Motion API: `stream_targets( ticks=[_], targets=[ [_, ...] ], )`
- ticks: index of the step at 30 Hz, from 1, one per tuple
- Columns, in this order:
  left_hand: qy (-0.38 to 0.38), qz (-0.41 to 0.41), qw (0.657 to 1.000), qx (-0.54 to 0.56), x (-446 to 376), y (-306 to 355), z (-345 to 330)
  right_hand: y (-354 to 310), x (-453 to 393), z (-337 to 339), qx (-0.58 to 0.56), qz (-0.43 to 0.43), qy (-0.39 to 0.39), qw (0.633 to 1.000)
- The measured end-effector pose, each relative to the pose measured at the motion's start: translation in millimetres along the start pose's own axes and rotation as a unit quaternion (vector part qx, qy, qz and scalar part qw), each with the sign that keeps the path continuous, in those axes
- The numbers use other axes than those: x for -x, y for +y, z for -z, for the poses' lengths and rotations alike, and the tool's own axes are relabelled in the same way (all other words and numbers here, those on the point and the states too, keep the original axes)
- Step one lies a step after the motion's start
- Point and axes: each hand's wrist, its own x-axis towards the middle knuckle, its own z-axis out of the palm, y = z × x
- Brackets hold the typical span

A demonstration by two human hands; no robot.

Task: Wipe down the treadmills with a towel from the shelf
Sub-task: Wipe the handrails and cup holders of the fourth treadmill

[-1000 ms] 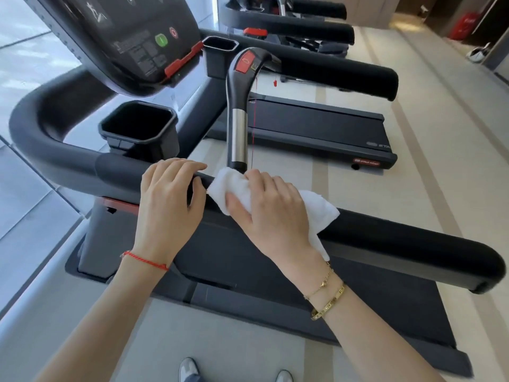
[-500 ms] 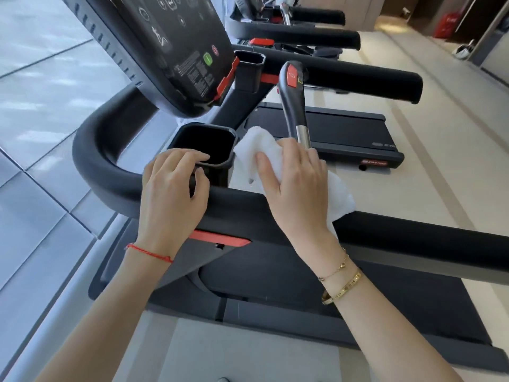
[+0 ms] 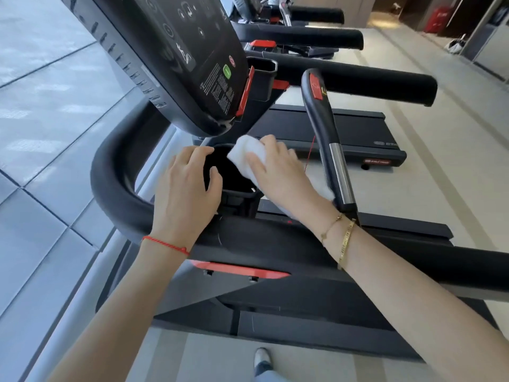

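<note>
I stand beside a black treadmill with a thick padded handrail and a tilted console. My right hand presses a white towel over the right rim of the black cup holder below the console. My left hand rests on the cup holder's left rim and the rail, fingers curled over the edge. An upright grip with a chrome band and a red button stands just right of my right hand.
More treadmills stand in a row beyond this one, their black handrails crossing the view. Large floor tiles or window panes lie to the left. Beige floor runs along the right. My shoe shows at the bottom.
My right hand has carried the towel from the handrail up onto the cup holder. My left hand slid from the rail to the cup holder's rim. My view moved closer to the console.
</note>
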Motion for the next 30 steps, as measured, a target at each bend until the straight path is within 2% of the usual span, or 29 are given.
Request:
stream_targets(
  ticks=[4, 7, 12, 14, 17, 24, 30],
  targets=[
    [-0.045, 0.027, 0.999, -0.004, -4.9, -8.7, -4.3, 12.1, -11.9, -2.7, -0.086, 0.016, -0.094, 0.992],
    [-0.056, 0.049, 0.997, 0.000, -10.5, -15.6, -4.4, 17.7, -33.5, -1.4, -0.072, 0.041, -0.149, 0.985],
    [-0.077, 0.070, 0.994, -0.019, -26.0, -31.5, -0.6, 11.8, -75.4, -0.1, -0.056, 0.134, -0.200, 0.969],
    [-0.088, 0.074, 0.993, -0.024, -29.6, -33.6, -1.2, 9.5, -81.7, -1.3, -0.075, 0.140, -0.201, 0.967],
    [-0.102, 0.065, 0.992, -0.016, -34.3, -35.1, -4.7, 10.2, -78.5, -7.9, -0.077, 0.137, -0.162, 0.974],
    [-0.133, 0.024, 0.991, 0.006, -40.6, -38.7, -4.6, 21.5, -58.9, -18.5, -0.109, 0.061, -0.083, 0.989],
    [-0.140, 0.014, 0.989, 0.036, -37.6, -37.4, -7.3, 3.8, -75.7, -13.5, -0.064, 0.076, -0.153, 0.983]
  ],
)
